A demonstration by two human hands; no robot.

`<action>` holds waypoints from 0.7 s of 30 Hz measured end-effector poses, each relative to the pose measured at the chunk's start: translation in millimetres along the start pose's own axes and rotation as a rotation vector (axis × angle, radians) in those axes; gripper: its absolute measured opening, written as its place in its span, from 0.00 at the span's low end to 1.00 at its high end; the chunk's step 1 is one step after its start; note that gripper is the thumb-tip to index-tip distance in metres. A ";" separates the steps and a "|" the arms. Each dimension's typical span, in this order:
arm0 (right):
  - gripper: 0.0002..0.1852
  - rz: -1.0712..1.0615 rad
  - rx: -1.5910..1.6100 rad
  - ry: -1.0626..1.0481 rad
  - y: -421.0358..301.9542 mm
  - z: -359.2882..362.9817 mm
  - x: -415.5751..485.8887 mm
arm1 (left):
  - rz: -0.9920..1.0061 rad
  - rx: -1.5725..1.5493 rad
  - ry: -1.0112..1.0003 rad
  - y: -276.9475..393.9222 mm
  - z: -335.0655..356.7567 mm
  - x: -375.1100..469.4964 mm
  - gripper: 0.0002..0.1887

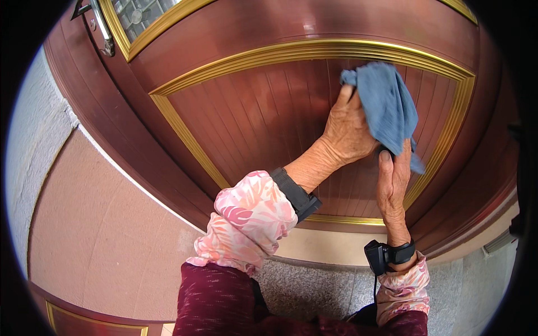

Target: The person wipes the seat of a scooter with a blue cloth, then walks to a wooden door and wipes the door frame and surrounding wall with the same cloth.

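Observation:
A blue cloth [388, 105] hangs in folds over the fingers of both hands, in front of the upper right part of a grooved reddish-brown door panel [273, 113]. My left hand [351, 126] grips the cloth from its left side, with part of it bunched by the fingers. Below and to the right, my right hand [394, 176] reaches up under the cloth's lower edge, its thumb showing and its fingers hidden. Whether the right fingers close on the cloth cannot be seen. A gold-coloured moulding [319, 50] frames the panel.
A metal door handle [103, 29] and a leaded glass pane [138, 17] are at the upper left. A pinkish wall [96, 235] stands left of the door frame. Below lie a pale sill [328, 248] and a speckled stone floor [307, 290].

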State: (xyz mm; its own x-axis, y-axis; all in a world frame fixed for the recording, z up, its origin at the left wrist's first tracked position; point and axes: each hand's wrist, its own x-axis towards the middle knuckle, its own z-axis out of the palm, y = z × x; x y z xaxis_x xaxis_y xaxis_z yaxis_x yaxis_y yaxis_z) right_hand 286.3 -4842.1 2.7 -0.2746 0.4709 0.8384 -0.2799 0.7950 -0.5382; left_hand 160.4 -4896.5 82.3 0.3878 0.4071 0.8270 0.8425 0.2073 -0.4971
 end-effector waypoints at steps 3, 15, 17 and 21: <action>0.28 -0.090 -0.104 -0.081 -0.6 -3.2 2.1 | 0.114 0.016 0.015 -27.0 -15.3 -22.6 0.19; 0.18 0.028 0.213 -0.158 -29.8 14.7 3.2 | -1.400 -0.815 -0.847 -108.9 -223.2 -79.1 0.10; 0.14 0.359 0.461 -0.455 -44.7 27.6 5.4 | -1.591 -1.082 -0.725 -115.3 -231.8 -72.5 0.13; 0.23 0.495 0.743 -0.744 -78.7 58.8 2.0 | -1.578 -1.047 -0.851 -107.4 -227.2 -59.6 0.13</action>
State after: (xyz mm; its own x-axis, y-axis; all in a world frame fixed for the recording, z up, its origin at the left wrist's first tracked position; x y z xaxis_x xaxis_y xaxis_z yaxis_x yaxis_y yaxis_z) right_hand 253.7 -4926.1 41.6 -0.9086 0.1300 0.3969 -0.3938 0.0501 -0.9178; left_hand 131.8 -5145.2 146.1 -0.6901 0.7071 -0.1538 0.1710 0.3659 0.9148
